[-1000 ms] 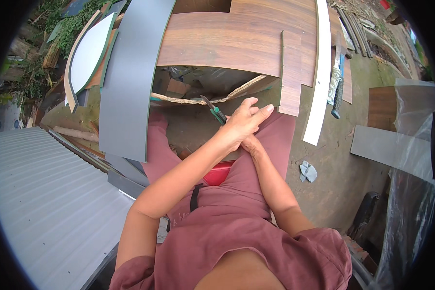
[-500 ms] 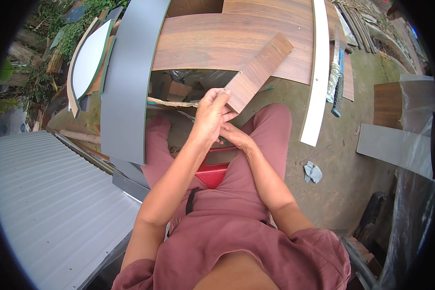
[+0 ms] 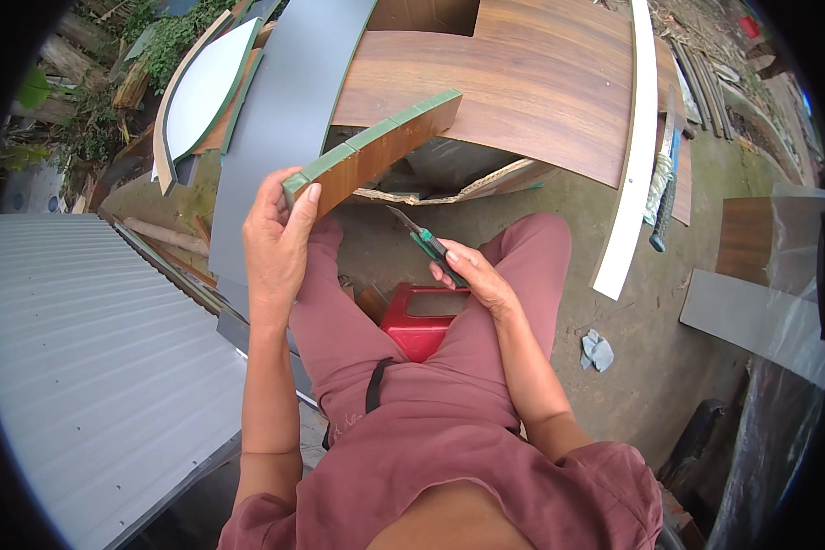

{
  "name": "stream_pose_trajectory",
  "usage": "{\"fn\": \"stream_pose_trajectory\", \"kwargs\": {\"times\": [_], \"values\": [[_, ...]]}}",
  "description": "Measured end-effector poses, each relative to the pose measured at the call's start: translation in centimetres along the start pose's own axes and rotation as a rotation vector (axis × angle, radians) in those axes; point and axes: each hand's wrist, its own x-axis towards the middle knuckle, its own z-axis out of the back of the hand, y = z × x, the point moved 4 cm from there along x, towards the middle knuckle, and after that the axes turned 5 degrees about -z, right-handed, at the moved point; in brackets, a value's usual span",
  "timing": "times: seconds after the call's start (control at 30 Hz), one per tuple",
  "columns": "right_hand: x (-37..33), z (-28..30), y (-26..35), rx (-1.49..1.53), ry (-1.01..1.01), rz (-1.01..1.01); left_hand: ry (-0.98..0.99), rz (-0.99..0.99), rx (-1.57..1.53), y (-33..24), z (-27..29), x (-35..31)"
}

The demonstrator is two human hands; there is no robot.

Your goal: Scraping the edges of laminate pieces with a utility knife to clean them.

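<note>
My left hand (image 3: 278, 243) grips one end of a short wood-grain board strip (image 3: 385, 158), thumb on its brown face and fingers behind. The strip is tilted up and away to the right, with its green edge turned upward; thin lines cross that edge. My right hand (image 3: 481, 277) is closed around a green and black utility knife (image 3: 431, 246) above my right thigh. The knife's blade is out and points up and to the left, below the strip and apart from it.
Ahead lies a large wood-grain panel (image 3: 513, 73), flanked by a dark grey panel (image 3: 284, 119) and a long white strip (image 3: 625, 174). A long-bladed tool (image 3: 666, 183) rests farther right. Between my legs stands a red stool (image 3: 417, 335). Corrugated metal sheet (image 3: 110, 367) fills the left.
My left hand has moved left with the board strip and turned it, so the green edge now shows. The right hand has come apart from the left, bringing the knife into clear view.
</note>
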Motion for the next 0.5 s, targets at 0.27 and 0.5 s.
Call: {"fn": "stream_pose_trajectory", "kwargs": {"times": [0.27, 0.5], "values": [[-4.3, -5.4, 11.3, -0.454, -0.472, 0.364, 0.098, -0.142, 0.219, -3.3, -2.6, -0.9], [-5.7, -7.8, 14.6, -0.889, -0.487, 0.518, 0.112, -0.235, 0.342, -4.4, -3.4, -1.3]]}}
